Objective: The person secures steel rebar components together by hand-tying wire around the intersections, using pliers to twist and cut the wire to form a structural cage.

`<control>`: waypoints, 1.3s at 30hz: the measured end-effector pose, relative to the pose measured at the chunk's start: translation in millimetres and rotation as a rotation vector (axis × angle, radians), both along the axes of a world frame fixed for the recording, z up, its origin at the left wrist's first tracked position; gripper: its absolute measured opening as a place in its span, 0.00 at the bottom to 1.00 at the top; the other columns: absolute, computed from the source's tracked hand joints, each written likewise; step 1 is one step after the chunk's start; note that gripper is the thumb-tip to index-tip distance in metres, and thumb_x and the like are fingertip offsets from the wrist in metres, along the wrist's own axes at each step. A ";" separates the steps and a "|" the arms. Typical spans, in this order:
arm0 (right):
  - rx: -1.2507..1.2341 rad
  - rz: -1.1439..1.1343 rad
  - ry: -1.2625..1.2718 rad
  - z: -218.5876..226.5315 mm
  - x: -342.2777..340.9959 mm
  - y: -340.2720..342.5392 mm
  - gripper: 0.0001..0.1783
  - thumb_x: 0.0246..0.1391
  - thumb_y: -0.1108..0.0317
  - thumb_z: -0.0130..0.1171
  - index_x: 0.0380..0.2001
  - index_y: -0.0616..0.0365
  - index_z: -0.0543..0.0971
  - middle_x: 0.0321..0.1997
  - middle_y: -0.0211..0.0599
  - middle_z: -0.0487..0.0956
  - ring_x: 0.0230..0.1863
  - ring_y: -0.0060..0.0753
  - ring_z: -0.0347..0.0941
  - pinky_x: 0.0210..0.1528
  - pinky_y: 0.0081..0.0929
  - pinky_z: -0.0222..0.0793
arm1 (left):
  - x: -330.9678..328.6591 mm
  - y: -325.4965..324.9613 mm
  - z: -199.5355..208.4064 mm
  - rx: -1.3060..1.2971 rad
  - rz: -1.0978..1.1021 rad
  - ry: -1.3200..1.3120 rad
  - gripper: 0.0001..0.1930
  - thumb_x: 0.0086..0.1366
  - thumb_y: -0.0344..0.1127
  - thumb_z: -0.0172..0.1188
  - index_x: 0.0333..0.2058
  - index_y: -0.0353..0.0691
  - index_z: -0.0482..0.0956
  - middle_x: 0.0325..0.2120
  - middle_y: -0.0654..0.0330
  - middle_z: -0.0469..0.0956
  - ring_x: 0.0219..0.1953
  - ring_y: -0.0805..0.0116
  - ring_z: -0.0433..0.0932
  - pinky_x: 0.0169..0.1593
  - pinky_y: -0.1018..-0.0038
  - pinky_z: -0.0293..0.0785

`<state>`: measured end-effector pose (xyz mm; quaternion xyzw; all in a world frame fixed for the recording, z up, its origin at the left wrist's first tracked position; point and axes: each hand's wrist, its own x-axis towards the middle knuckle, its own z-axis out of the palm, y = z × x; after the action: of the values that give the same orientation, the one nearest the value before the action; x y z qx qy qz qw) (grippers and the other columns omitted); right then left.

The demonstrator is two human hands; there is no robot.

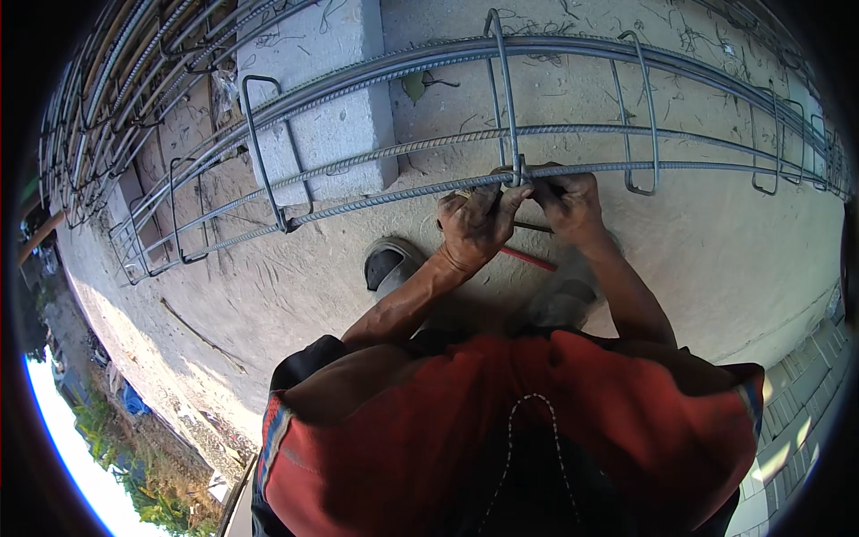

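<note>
Left hand (476,228) and right hand (573,210) side by side, touching near bar (385,198) of long steel cage (582,46), where 1 bent metal loop (508,98) meets it. Fingers curled on both; too small to tell if they pinch anything. Red stick (528,259) below hands. White block (344,134) behind cage bars. 1 shoe (394,259) near left wrist.
</note>
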<state>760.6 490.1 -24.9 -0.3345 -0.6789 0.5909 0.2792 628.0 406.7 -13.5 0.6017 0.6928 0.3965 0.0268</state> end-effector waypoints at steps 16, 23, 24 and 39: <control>0.491 -0.163 -0.109 -20.6 -21.5 35.4 0.14 0.34 0.68 0.71 0.29 0.57 0.81 0.23 0.36 0.80 0.25 0.33 0.76 0.29 0.22 0.71 | 5.0 1.5 3.4 -0.131 0.063 -0.228 0.07 0.53 0.34 0.66 0.25 0.38 0.78 0.12 0.62 0.72 0.10 0.71 0.69 0.15 0.76 0.60; 0.560 -0.291 -0.265 38.1 32.6 -4.2 0.13 0.37 0.75 0.68 0.31 0.58 0.79 0.28 0.39 0.78 0.27 0.38 0.76 0.32 0.29 0.72 | 15.1 6.3 3.9 -0.070 0.044 -0.361 0.07 0.53 0.31 0.66 0.25 0.37 0.77 0.11 0.62 0.72 0.10 0.74 0.70 0.15 0.77 0.61; 0.539 -0.226 -0.163 52.9 33.0 -2.4 0.12 0.38 0.77 0.66 0.30 0.58 0.80 0.28 0.39 0.78 0.27 0.37 0.76 0.30 0.30 0.72 | 11.5 0.1 2.6 -0.079 0.067 -0.349 0.07 0.53 0.31 0.66 0.25 0.37 0.77 0.11 0.62 0.72 0.10 0.74 0.70 0.15 0.77 0.61; 0.489 1.119 -0.882 82.0 -62.5 121.8 0.12 0.46 0.60 0.62 0.31 0.56 0.81 0.28 0.41 0.78 0.35 0.41 0.75 0.41 0.35 0.69 | 5.6 -0.2 4.8 -0.076 0.059 -0.324 0.07 0.54 0.32 0.64 0.22 0.39 0.76 0.10 0.60 0.68 0.09 0.67 0.66 0.14 0.73 0.58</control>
<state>698.1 611.9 57.1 -0.0734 -0.9083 0.2882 -0.2940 633.6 406.6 -8.6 0.5080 0.7113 0.4623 0.1493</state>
